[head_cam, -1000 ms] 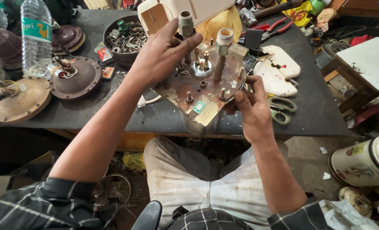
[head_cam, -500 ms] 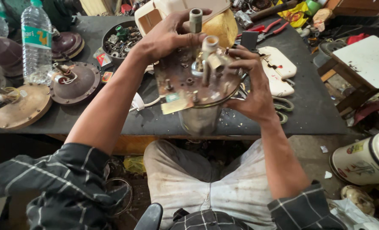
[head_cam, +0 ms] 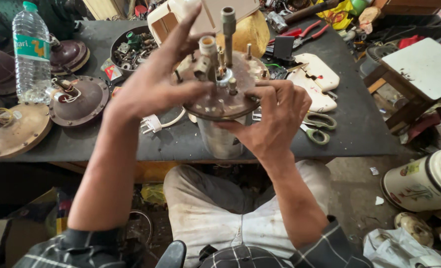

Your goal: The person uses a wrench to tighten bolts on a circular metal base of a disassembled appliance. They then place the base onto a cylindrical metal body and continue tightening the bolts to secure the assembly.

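Near the centre of the frame, slightly above the middle, both hands hold up a round brown metal plate (head_cam: 220, 101) fitted with small studs and fittings. The plate lies roughly flat, its face turned upward toward the camera, and a grey threaded pipe (head_cam: 228, 30) rises from its middle, long axis pointing to the top of the frame. A shiny metal cylinder (head_cam: 220, 139) shows directly under the plate, at the near edge of the dark workbench (head_cam: 359, 129).

The left hand (head_cam: 153, 82) grips the plate's left rim, thumb pressed on the face and the other fingers spread and raised toward the upper centre. The right hand (head_cam: 277, 119) closes on the right rim, fingers curled over the top and thumb beneath.

To the left on the bench lie two domed brown covers (head_cam: 76, 101), with a clear water bottle (head_cam: 31, 54) at upper left. Green-handled scissors (head_cam: 317, 128) lie just right of the right hand. Bare bench remains at lower right, short of its edge.
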